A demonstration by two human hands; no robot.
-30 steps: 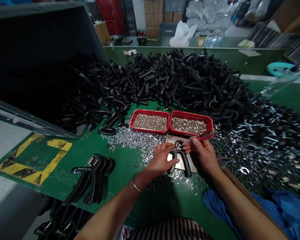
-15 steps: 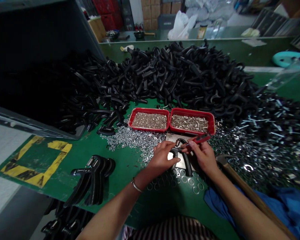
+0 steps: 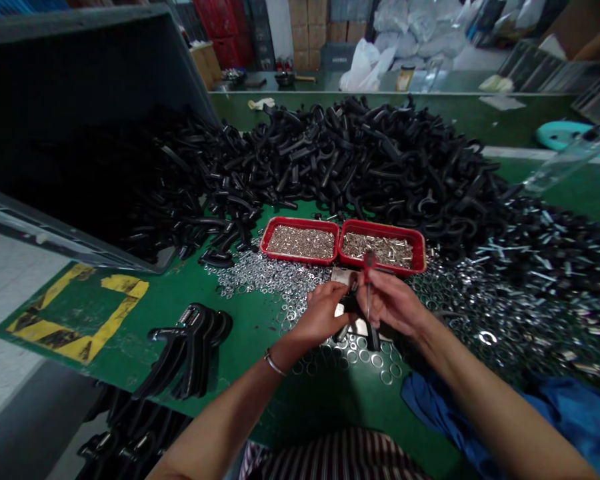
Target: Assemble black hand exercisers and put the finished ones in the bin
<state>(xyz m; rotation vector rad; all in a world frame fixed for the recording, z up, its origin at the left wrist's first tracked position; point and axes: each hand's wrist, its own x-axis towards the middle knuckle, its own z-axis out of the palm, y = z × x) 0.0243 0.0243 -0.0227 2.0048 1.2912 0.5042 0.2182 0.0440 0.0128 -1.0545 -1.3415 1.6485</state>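
Observation:
My left hand [image 3: 323,310] is closed on a black hand-grip part [image 3: 343,330] that rests on a small metal plate [image 3: 344,275] on the green table. My right hand [image 3: 393,301] is closed on a thin red-handled tool [image 3: 368,277], held nearly upright over the part. Just beyond my hands stand two red trays: the left tray [image 3: 300,243] holds small metal bits, the right tray [image 3: 383,249] holds short metal pins. Loose silver washers [image 3: 265,277] lie scattered around both hands.
A big heap of black plastic handles [image 3: 350,157] fills the far table. A dark crate [image 3: 80,113] lies tipped at left. Assembled black grippers [image 3: 190,347] are stacked at the near left. More metal parts [image 3: 530,293] lie right, blue cloth [image 3: 570,413] near right.
My right hand has swung the red-handled tool from lying sideways to nearly upright and moved closer to my left hand. The left hand stays on the black part.

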